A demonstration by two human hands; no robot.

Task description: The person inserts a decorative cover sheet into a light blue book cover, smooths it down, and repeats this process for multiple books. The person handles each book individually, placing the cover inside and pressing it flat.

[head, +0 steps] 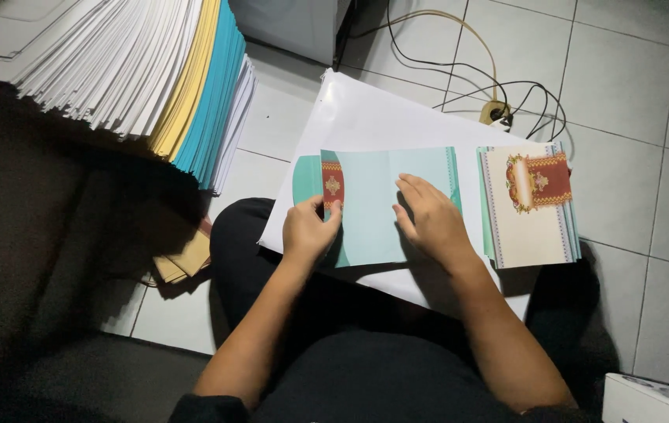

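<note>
- The teal card (385,207) lies on a big white sheet (366,117) across the person's lap.
- The left hand (309,229) pinches its red flap (332,186) with its fingers.
- The right hand (432,219) presses flat, fingers together.
- A stack of finished cards (528,205) sits just beside it.
- A pile of paper (154,70) is further left.

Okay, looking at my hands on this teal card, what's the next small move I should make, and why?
Probably fold the left flap fully over and crease it. Your left hand pinches that red-patterned flap, which looks only partly turned in, while your right hand lies flat on the teal card, holding it on the white sheet. The finished stack beside it appears folded shut.
</note>
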